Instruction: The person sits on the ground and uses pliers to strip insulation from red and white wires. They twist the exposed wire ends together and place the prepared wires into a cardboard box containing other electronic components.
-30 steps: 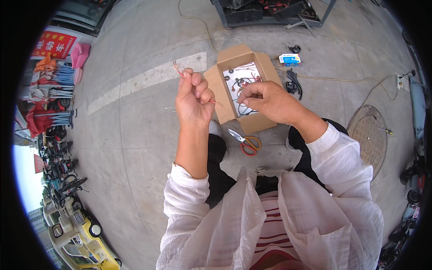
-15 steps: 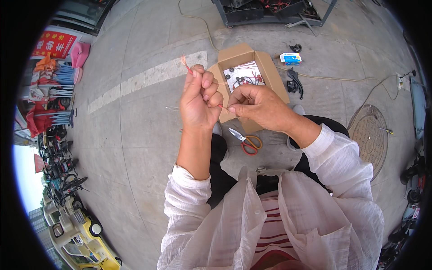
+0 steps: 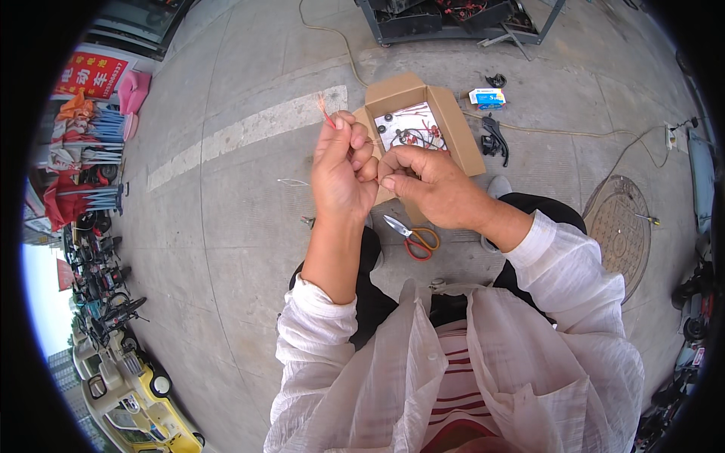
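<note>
My left hand [image 3: 339, 175], raised over the ground, is closed round a short red wire [image 3: 328, 118]. Frayed bare copper strands fan out from the wire's upper end, above my thumb. Fingertips of my right hand [image 3: 439, 187] pinch at the wire's lower end, beside the left hand's little finger; that end is mostly hidden. Beyond the hands lies an open cardboard box [image 3: 462, 136] with small red and black parts on a white sheet [image 3: 408, 121] inside. Scissors [image 3: 410, 237] with red and orange handles rest on the ground below the hands.
Right of the box lie a small blue-and-white box [image 3: 487, 97] and black plastic parts [image 3: 494, 140]. A cable [image 3: 563, 131] runs across the concrete toward a socket. A screwdriver [image 3: 651, 220] lies by a round manhole cover [image 3: 618, 230]. A metal cart [image 3: 453, 26] stands at the far side.
Both hands have shifted slightly; the left moved a little right, closer to the right. The wire's lower end, visible before, is now largely covered by the fingers.
</note>
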`<state>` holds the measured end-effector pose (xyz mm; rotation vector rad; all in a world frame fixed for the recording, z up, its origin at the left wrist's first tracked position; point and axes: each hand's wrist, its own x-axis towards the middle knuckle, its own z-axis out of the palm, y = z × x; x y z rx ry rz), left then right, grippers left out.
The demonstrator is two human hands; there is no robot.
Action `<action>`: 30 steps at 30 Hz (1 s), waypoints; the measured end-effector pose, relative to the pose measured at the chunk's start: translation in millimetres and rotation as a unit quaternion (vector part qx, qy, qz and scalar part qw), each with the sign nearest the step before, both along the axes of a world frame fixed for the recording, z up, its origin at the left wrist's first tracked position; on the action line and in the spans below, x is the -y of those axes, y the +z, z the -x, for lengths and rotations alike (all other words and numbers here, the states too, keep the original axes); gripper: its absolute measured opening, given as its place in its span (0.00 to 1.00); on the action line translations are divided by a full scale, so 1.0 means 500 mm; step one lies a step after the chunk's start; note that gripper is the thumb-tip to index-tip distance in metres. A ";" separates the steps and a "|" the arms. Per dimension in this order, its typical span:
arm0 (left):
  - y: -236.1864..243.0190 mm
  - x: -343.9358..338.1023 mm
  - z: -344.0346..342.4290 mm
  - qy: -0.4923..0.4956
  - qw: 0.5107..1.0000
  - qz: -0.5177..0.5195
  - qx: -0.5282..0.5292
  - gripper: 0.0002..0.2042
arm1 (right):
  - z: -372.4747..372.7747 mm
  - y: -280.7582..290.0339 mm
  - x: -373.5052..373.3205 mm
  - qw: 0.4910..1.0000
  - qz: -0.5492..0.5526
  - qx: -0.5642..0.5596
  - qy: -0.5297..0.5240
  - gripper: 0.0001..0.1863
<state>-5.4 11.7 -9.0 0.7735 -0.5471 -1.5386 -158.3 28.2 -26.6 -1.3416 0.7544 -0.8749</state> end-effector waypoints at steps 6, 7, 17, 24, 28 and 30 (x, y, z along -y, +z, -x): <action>-0.002 0.020 -0.049 0.130 0.991 -0.014 -0.021 0.05 | 0.026 0.026 -0.008 0.994 -0.100 0.018 0.047 0.03; 0.001 0.024 -0.066 0.166 0.986 -0.005 0.023 0.05 | 0.037 0.035 -0.008 0.992 -0.108 0.033 0.061 0.03; 0.027 0.008 -0.032 0.058 0.929 -0.005 0.365 0.07 | 0.087 0.040 0.033 0.999 -0.049 -0.023 -0.007 0.07; 0.008 -0.025 0.034 -0.136 0.970 -0.084 0.181 0.06 | 0.078 0.023 0.050 0.991 -0.013 -0.086 -0.102 0.12; 0.011 -0.025 0.044 -0.140 0.963 -0.092 0.211 0.07 | 0.070 0.004 0.052 0.990 -0.016 -0.036 -0.133 0.12; 0.016 -0.026 0.046 -0.146 0.966 -0.096 0.190 0.07 | 0.065 0.003 0.052 0.990 -0.033 -0.017 -0.137 0.12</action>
